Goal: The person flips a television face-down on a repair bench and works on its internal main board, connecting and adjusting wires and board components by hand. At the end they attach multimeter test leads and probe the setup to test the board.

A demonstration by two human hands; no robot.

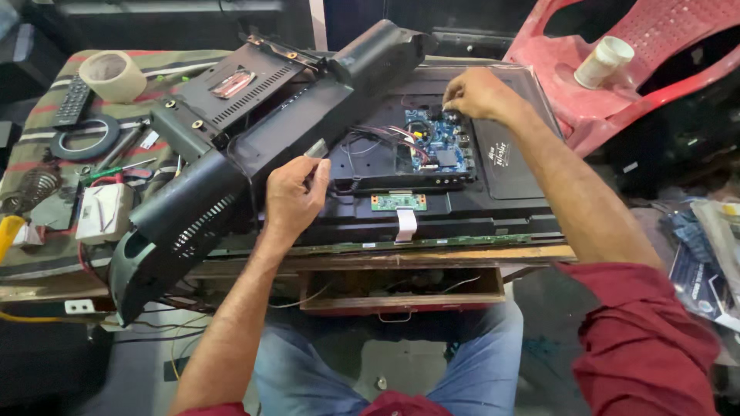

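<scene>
Pinching a connector at the blue circuit board (436, 141) with my right hand (479, 94), my left hand (295, 194) clasps the black back cover (231, 146), tilting it off the opened television (462, 216) on the tabletop (385, 258); tape roll (113, 75) lies left.

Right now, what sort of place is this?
Probably an electronics repair bench: an opened flat television with its blue circuit board bared, tape rolls and a remote on the cluttered table.
</scene>
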